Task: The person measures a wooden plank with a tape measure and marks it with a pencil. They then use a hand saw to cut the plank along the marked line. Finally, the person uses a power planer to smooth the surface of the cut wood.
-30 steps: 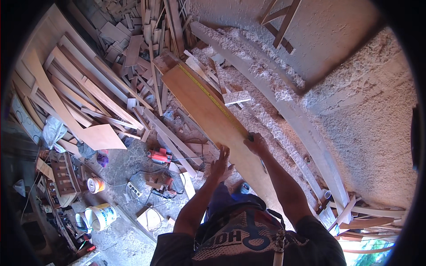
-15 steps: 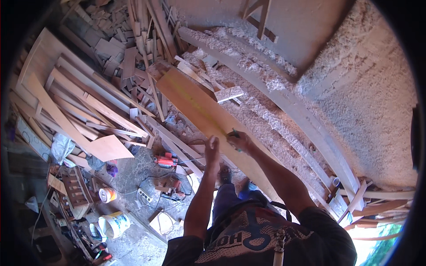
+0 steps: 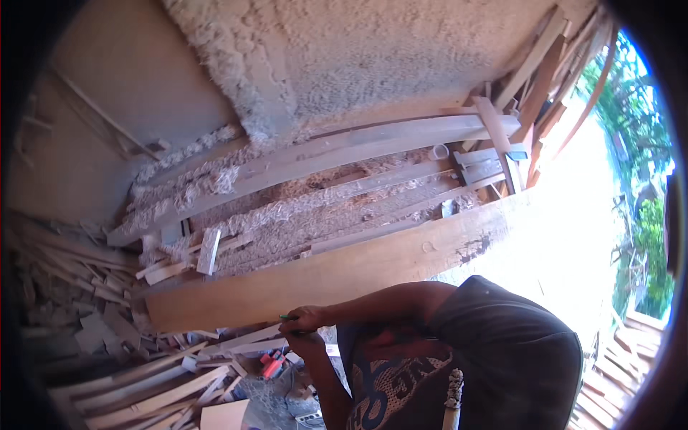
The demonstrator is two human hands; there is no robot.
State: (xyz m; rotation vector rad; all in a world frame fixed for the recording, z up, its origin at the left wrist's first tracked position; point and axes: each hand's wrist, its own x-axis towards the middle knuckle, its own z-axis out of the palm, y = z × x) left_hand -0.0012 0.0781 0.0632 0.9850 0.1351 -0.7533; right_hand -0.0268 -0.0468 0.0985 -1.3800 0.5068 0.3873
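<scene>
A long plywood board [image 3: 358, 269] lies diagonally across the middle. At its lower edge, my right hand [image 3: 309, 317] is closed on a small green pencil-like item [image 3: 288, 317]. My left hand [image 3: 299, 338] is just below and touches or nearly touches it, its fingers curled and partly hidden behind the right one; what they hold, if anything, I cannot make out. The tape measure seen earlier is not visible now.
Beams with shavings [image 3: 373, 136] run behind the board against a rough wall [image 3: 358, 57]. Piled offcuts [image 3: 100, 330] and curved strips [image 3: 150, 390] lie at left and lower left, near a red tool [image 3: 274, 364]. Leaning planks [image 3: 545, 64] border a bright opening with greenery at right.
The view has swung right, toward the opening, so the board now runs nearly crosswise. My hands have drawn together at its lower edge. The yellow tape along the board is no longer seen.
</scene>
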